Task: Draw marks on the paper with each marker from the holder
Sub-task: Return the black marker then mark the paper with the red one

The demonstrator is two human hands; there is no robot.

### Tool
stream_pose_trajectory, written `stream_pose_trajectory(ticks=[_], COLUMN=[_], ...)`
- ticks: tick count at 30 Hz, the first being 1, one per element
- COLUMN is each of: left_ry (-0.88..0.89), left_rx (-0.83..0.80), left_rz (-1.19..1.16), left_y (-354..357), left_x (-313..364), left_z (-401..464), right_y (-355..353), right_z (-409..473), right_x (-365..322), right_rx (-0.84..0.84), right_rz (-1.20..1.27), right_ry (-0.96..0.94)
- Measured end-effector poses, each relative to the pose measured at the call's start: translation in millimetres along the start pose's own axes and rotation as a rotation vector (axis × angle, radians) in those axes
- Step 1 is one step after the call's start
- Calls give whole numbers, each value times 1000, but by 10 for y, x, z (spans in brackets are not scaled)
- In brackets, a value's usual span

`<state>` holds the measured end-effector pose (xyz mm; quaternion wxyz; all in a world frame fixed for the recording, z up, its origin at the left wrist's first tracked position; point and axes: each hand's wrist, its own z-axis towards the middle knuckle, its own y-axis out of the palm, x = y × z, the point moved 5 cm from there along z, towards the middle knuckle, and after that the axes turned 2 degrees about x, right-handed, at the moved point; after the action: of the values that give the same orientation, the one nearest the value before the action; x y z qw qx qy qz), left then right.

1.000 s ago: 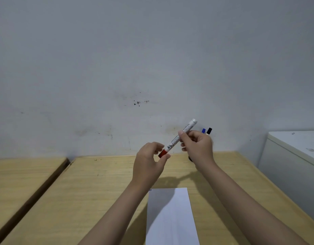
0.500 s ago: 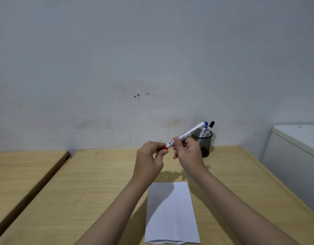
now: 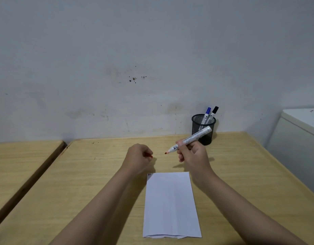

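Mesh holder (image 3: 203, 129) far right with two markers; uncapped red marker (image 3: 189, 140) gripped in right hand (image 3: 193, 152), red cap (image 3: 150, 155) inside closed left hand (image 3: 137, 157), paper (image 3: 170, 204) nearer.

- Uncapped marker (image 3: 191, 138): white barrel with black print, red tip.
- Cap (image 3: 150, 155): red, mostly hidden in the left hand (image 3: 137, 159).
- Mesh holder (image 3: 203, 129): black, fine grid pattern.
- Two markers in the holder: one blue-capped (image 3: 207, 111), one black-capped (image 3: 215, 109).
- Paper (image 3: 171, 204): white, two short dark marks (image 3: 149, 174) at its far left corner.
- Table (image 3: 82, 183): light wood grain.
- Wall (image 3: 117, 50): pale grey, stained with dark specks.
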<state>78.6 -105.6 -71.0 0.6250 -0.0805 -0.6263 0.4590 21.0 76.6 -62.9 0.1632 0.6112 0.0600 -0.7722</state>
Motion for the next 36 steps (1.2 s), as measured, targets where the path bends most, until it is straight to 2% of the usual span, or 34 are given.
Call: stream_pose_trajectory(ticks=[3, 6, 15, 19, 22, 36], left_ry=[-3, -51, -149, -61, -40, -7], left_rx=[-129, -206, -81, -177, -146, -136], left_rz=[114, 106, -196, -10, 125, 177], left_y=[105, 189, 31, 17, -3, -30], left_x=[-65, -149, -298, -305, -312, -377], left_z=[59, 77, -242, -525, -581, -561], right_y=[27, 41, 178, 261, 288, 267], right_z=[-57, -82, -186, -262, -302, -335], right_x=[146, 198, 304, 418, 498, 584], right_rx=[-31, -54, -121, -183, -191, -168], right_rz=[1, -3, -60, -98, -125, -303], right_ry=[24, 26, 101, 199, 254, 198])
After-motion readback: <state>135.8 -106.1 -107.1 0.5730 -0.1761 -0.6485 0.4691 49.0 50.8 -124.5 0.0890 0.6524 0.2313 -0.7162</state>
